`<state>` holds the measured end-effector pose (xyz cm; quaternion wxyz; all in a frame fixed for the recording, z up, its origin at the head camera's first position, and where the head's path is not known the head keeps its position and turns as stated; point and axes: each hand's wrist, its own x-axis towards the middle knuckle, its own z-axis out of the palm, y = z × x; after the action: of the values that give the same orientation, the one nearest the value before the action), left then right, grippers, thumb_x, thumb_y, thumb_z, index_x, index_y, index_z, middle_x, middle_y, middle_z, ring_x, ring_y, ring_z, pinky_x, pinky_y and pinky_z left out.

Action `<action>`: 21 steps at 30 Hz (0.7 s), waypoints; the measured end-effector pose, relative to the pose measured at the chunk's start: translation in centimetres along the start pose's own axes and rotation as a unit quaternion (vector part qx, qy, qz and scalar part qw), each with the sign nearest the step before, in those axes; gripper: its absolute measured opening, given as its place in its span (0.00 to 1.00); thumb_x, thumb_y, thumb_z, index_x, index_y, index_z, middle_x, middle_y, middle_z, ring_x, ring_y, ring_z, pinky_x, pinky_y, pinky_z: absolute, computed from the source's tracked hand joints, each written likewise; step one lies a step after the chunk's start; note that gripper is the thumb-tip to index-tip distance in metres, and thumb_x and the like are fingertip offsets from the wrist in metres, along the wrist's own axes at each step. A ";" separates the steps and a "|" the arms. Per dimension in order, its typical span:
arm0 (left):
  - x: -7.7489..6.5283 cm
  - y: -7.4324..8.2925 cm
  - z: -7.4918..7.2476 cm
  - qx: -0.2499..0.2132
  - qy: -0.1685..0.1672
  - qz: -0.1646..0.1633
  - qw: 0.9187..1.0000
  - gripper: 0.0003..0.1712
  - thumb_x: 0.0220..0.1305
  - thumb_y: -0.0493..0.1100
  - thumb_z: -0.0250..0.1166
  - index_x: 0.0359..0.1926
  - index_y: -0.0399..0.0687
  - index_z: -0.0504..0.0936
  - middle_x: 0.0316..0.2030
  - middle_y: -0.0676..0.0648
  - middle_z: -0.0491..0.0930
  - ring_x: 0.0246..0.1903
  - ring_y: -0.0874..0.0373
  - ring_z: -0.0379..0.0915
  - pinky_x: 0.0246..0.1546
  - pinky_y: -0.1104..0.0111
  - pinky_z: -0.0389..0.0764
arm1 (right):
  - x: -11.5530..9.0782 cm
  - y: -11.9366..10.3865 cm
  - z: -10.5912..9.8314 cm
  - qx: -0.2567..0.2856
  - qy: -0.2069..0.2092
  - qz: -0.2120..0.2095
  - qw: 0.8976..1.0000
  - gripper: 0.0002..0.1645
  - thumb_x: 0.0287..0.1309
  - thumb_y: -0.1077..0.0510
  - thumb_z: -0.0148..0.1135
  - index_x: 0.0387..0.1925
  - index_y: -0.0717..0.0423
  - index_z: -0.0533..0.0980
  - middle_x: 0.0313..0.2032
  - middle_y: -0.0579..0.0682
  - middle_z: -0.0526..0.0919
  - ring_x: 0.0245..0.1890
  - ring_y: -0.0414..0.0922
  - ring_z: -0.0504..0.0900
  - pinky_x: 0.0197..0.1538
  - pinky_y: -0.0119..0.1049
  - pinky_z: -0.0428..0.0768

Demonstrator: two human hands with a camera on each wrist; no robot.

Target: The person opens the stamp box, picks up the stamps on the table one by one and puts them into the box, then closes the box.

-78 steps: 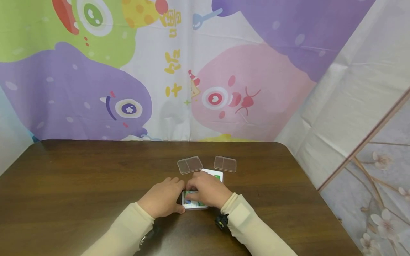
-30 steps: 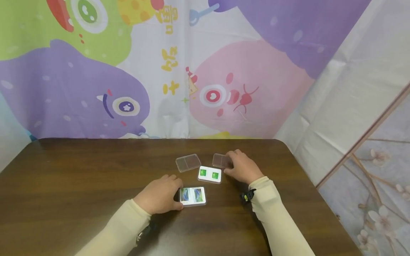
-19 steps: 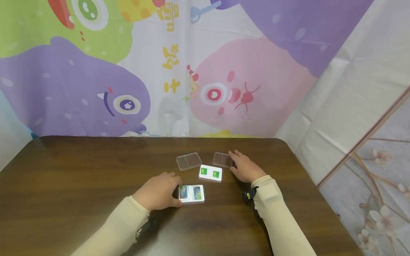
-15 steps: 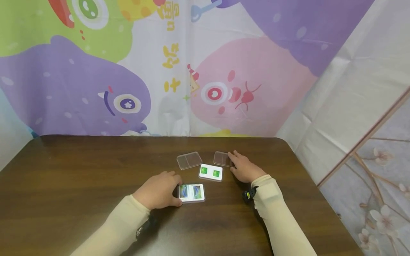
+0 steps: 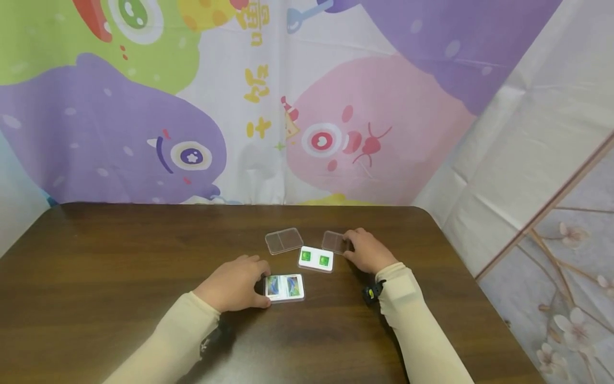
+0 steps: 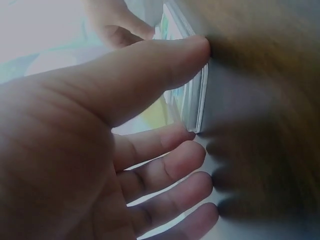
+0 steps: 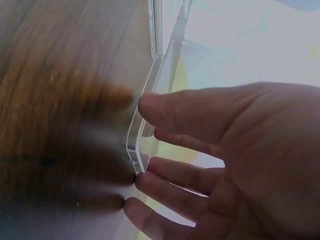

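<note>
In the head view a clear plastic card case [image 5: 284, 288] lies on the table, its top card printed with blue-green pictures. My left hand [image 5: 235, 284] grips its left end, thumb on the near edge and index finger at the far corner; the left wrist view shows the stacked edge of the case [image 6: 196, 102] between them. My right hand [image 5: 370, 250] pinches the right end of a clear plastic lid [image 5: 333, 242], thumb and fingers at its edges. Fingers cover that end in the head view. Between the hands sits a second case [image 5: 315, 258] with a white, green-printed card.
Another clear lid [image 5: 284, 241] lies flat behind the cases, to the left of the held one. All stand on a dark wooden table [image 5: 120, 256]. A printed cloth [image 5: 249, 176] hangs along the table's back edge.
My right hand has left the near case, reached to the right-hand lid and taken its end, shifting it slightly. My left hand has stayed on the near case, which has slid slightly left.
</note>
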<state>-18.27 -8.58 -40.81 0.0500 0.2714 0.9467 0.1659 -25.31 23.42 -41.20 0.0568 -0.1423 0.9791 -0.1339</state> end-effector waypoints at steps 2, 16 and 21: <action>-0.1 -0.2 -0.1 0.003 0.002 -0.001 1.000 0.28 0.49 0.53 0.82 0.46 0.45 0.83 0.40 0.51 0.80 0.42 0.54 0.75 0.46 0.54 0.80 | 0.1 0.0 0.0 -0.002 0.005 0.000 1.000 0.25 0.70 0.57 0.65 0.64 0.62 0.75 0.58 0.63 0.78 0.57 0.57 0.79 0.59 0.54 0.79; -0.2 -0.3 -0.2 0.015 0.010 -0.018 1.000 0.28 0.49 0.52 0.82 0.46 0.43 0.83 0.40 0.48 0.81 0.41 0.52 0.76 0.46 0.54 0.80 | 0.0 0.1 -0.4 0.009 -0.007 0.031 0.999 0.34 0.67 0.56 0.68 0.68 0.68 0.69 0.60 0.65 0.76 0.58 0.59 0.78 0.58 0.55 0.78; -0.3 0.4 -0.2 0.023 0.015 -0.020 0.999 0.29 0.49 0.51 0.83 0.48 0.41 0.83 0.43 0.44 0.81 0.44 0.48 0.78 0.47 0.51 0.82 | -0.1 0.3 -0.4 0.007 -0.021 0.040 0.999 0.36 0.69 0.54 0.66 0.69 0.70 0.67 0.63 0.68 0.72 0.63 0.64 0.73 0.62 0.57 0.76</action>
<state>-17.88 -8.46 -40.44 0.0332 0.2505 0.9563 0.1472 -25.38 23.85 -40.93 0.0836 -0.1057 0.9816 -0.1350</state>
